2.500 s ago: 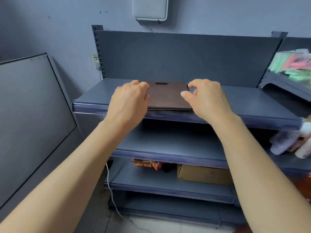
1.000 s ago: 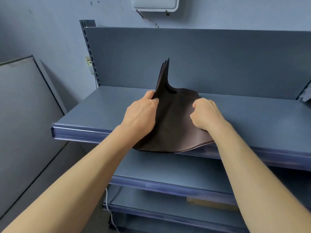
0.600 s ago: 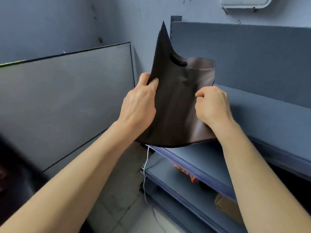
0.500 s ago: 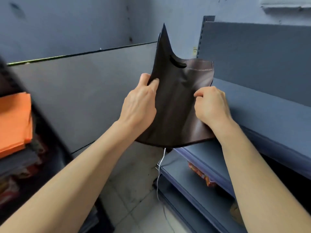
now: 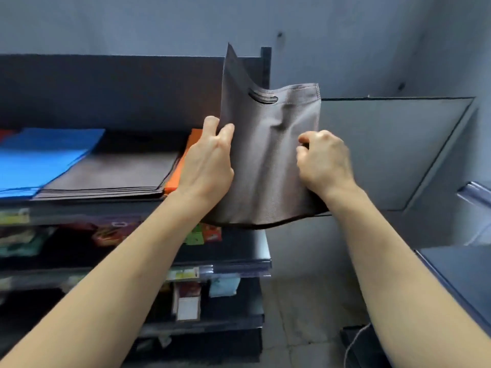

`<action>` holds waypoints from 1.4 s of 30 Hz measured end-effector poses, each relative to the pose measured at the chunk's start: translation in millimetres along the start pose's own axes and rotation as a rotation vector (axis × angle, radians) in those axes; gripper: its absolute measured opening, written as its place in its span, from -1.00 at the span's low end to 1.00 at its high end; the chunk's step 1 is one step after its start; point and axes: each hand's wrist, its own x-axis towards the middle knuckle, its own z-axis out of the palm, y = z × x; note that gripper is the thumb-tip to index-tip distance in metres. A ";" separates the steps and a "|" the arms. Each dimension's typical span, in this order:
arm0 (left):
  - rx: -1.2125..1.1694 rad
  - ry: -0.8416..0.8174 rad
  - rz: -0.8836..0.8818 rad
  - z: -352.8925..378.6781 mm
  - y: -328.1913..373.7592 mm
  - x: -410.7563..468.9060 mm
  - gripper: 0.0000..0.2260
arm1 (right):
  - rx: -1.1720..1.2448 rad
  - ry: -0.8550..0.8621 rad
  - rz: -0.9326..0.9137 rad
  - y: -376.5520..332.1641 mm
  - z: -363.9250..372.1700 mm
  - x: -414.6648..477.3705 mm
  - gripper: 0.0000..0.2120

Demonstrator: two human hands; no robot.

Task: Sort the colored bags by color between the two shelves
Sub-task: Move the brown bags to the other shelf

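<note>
I hold a stack of dark brown fabric bags (image 5: 268, 155) upright in the air, handle slot at the top. My left hand (image 5: 210, 166) grips its left edge, my right hand (image 5: 324, 163) grips its right edge. Behind and left of it is a dark shelf (image 5: 87, 208). On that shelf lie a blue bag pile (image 5: 39, 158), a dark brown bag pile (image 5: 114, 171) and an orange pile (image 5: 183, 166), partly hidden by my left hand.
Lower levels of the dark shelf hold colourful packets (image 5: 111, 235). A grey panel (image 5: 393, 144) leans against the wall at right. The edge of the grey-blue shelf (image 5: 467, 274) shows at the far right. Tiled floor (image 5: 300, 314) lies between the two shelves.
Both hands lifted the brown bags off the grey-blue shelf. My view then swung left, and the dark shelf with blue, brown and orange piles came into sight.
</note>
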 end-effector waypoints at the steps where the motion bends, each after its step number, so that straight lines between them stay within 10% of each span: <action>1: 0.012 0.001 -0.037 -8.0 -23.3 1.0 -0.55 | 0.032 -0.012 -0.015 -22.7 11.8 2.5 -0.73; 14: 0.078 -0.017 -0.256 -56.2 -229.8 18.1 -0.61 | 0.142 -0.141 -0.115 -206.4 125.7 38.5 -0.72; 42: 0.125 -0.392 -0.357 -16.9 -343.1 66.6 -0.59 | 0.003 -0.452 -0.044 -240.5 209.9 83.1 -0.87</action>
